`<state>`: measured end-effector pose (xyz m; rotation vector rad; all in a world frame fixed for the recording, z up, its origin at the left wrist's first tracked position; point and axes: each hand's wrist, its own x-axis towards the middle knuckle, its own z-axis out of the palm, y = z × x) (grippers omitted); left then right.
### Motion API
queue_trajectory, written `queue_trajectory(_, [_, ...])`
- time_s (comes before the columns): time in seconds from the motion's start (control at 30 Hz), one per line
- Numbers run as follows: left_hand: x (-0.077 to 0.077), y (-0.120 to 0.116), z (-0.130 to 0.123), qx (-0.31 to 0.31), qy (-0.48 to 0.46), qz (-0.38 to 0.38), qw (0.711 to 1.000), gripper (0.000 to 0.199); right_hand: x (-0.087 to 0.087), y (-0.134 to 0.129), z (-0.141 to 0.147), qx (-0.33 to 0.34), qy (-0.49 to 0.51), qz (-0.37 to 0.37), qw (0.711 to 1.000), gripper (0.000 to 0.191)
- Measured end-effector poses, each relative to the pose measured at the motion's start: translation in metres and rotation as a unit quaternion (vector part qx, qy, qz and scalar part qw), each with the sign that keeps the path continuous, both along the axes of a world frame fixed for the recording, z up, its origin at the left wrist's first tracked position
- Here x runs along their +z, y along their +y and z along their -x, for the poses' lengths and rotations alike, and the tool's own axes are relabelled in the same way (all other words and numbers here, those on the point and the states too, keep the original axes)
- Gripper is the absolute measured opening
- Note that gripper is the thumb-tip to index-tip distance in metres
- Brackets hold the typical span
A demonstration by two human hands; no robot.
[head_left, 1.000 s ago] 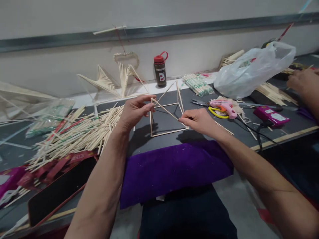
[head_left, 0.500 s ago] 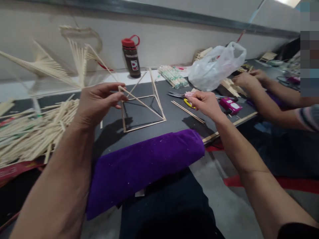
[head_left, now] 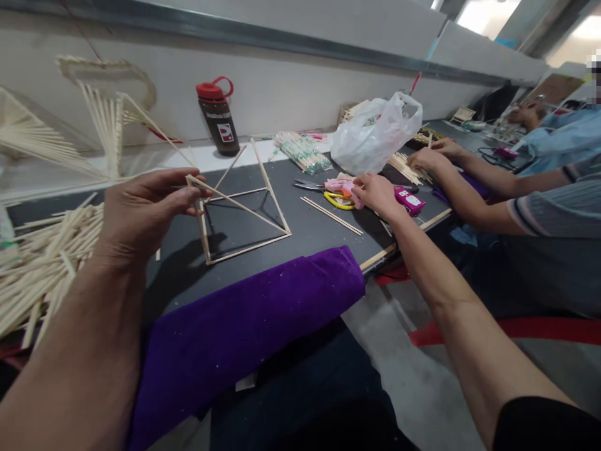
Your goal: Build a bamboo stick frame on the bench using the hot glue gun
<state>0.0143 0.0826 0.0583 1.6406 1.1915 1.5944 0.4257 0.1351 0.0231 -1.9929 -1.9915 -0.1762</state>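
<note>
My left hand [head_left: 150, 210] pinches the upper corner of a frame of thin wooden sticks [head_left: 248, 247] between thumb and fingers. The frame's base rests on the dark table, with a stick slanting down from my fingers to its right corner. To the right, my right hand [head_left: 375, 195] has its curled fingers on the end of a pink glue gun [head_left: 339, 185] with an orange part; the hand partly covers it. Scissors [head_left: 339, 202] with yellow handles lie against the glue gun. Two loose sticks [head_left: 331, 216] lie between the frame and my right hand.
Loose sticks [head_left: 56, 250] are heaped at left. A bottle [head_left: 220, 122], bagged sticks [head_left: 303, 152] and a white plastic bag [head_left: 370, 138] stand along the back. A purple cloth [head_left: 253, 313] covers the front edge. A co-worker's hands [head_left: 434, 160] handle sticks at right, beyond a magenta packet [head_left: 408, 200].
The view has swung right, so things appear farther left. My right hand has come onto the pink glue gun. The left hand keeps its pinch on the stick frame.
</note>
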Motion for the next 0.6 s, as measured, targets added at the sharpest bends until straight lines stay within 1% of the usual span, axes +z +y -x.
queue_trajectory(0.1, [-0.001, 0.001, -0.001, 0.0, -0.011, -0.003, 1.0, 0.028, 0.003, 0.009, 0.006, -0.037, -0.002, 0.072, 0.997, 0.033])
queue_trajectory(0.17, [-0.002, 0.002, 0.0, -0.001, -0.014, -0.01, 1.0, 0.029, 0.001, 0.015, 0.005, -0.049, 0.018, 0.117, 0.992, 0.035])
queue_trajectory(0.23, [-0.002, 0.002, 0.0, 0.001, -0.017, -0.012, 1.0, 0.028, -0.004, 0.021, 0.001, -0.049, 0.067, 0.147, 0.986, 0.036])
queue_trajectory(0.3, [-0.001, 0.001, 0.0, 0.001, -0.02, -0.003, 1.0, 0.028, -0.01, 0.026, -0.005, -0.042, 0.145, 0.161, 0.975, 0.033])
queue_trajectory(0.37, [0.0, -0.001, -0.001, 0.003, -0.02, 0.009, 1.0, 0.028, -0.015, 0.029, -0.012, -0.042, 0.215, 0.149, 0.964, 0.03])
queue_trajectory(0.47, [0.003, -0.004, -0.002, 0.011, -0.015, 0.025, 1.0, 0.028, -0.019, 0.025, -0.016, -0.043, 0.311, 0.095, 0.945, 0.025])
queue_trajectory(0.53, [0.003, -0.005, -0.003, 0.014, -0.011, 0.033, 0.999, 0.027, -0.016, 0.018, -0.015, -0.021, 0.404, 0.059, 0.913, 0.02])
queue_trajectory(0.6, [0.004, -0.005, -0.002, 0.016, -0.01, 0.033, 0.999, 0.026, -0.012, 0.011, -0.011, 0.015, 0.499, 0.03, 0.866, 0.019])
